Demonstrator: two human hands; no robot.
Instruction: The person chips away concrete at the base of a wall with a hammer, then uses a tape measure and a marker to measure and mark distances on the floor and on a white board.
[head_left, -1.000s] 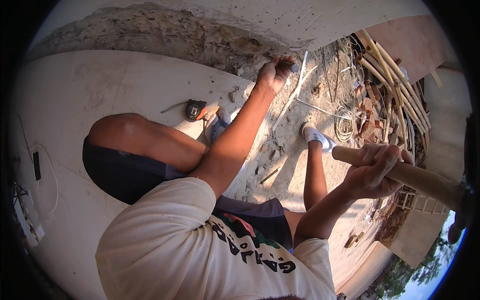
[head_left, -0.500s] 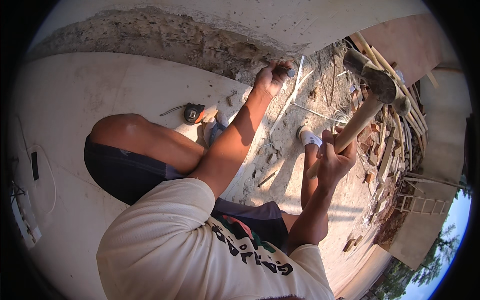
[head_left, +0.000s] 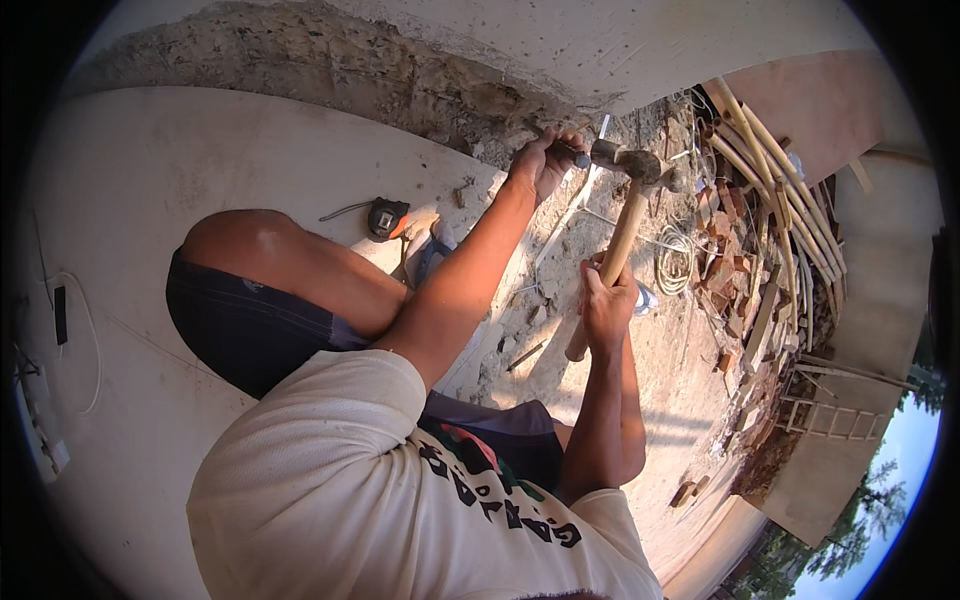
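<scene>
My left hand [head_left: 540,160] is closed around a dark metal chisel [head_left: 580,159], held at the rough, broken strip [head_left: 420,90] in the plastered wall. My right hand [head_left: 606,295] grips the long wooden handle of a hammer [head_left: 640,166], whose dark steel head is right beside the chisel's struck end; whether they touch I cannot tell. A black and orange tape measure [head_left: 387,220] lies on the pale surface below the broken strip, left of my left forearm.
Bamboo poles [head_left: 760,160], broken bricks and wood pieces [head_left: 730,280] pile at the right, with a coil of cable [head_left: 675,260]. A ladder [head_left: 830,417] is farther right. A white cable [head_left: 85,320] lies at left; rubble and thin white strips lie beside my legs.
The hammer has swung from low at the right up and then leftward to the chisel's end, my right hand moving left with it. My left hand stays nearly still.
</scene>
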